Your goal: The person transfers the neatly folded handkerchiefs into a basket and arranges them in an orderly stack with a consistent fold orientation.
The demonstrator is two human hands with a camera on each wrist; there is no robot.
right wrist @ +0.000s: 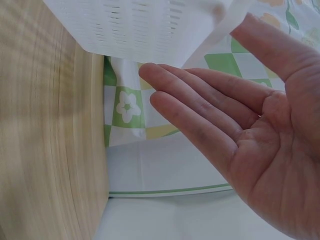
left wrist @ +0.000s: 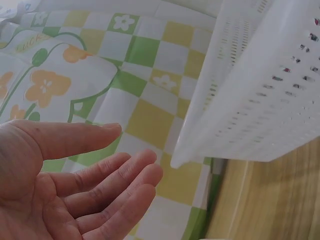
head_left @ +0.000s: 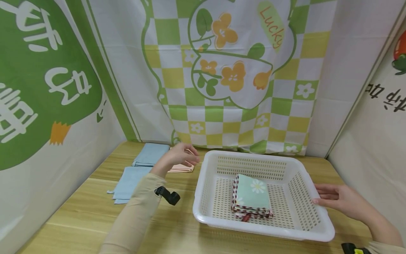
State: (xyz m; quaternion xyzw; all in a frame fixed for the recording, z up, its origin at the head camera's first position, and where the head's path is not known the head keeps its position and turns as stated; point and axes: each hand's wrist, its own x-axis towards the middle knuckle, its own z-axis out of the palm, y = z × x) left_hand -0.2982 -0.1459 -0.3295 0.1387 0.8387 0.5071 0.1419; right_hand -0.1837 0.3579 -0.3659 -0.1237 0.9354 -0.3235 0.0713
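A white plastic basket (head_left: 250,155) with slotted walls stands on the table. Inside it lies a folded stack of cloths (head_left: 252,192), pale green with a daisy on top and dark red-and-white edging. My left hand (head_left: 180,155) hovers just left of the basket, palm facing it, fingers loosely bent and holding nothing. Partly behind that hand is a folded pink cloth (head_left: 180,168). At the basket's right side, my right hand (head_left: 344,201) has its thumb at the rim (right wrist: 240,22) and its straight fingers (right wrist: 195,102) along the outer wall.
Two light blue folded cloth piles (head_left: 154,153) (head_left: 131,180) lie at the left, the nearer one partly covered by my left forearm. Behind the wooden table (head_left: 79,211) hangs a green-and-yellow checked curtain (head_left: 215,114). Printed fabric walls (head_left: 364,141) enclose both sides.
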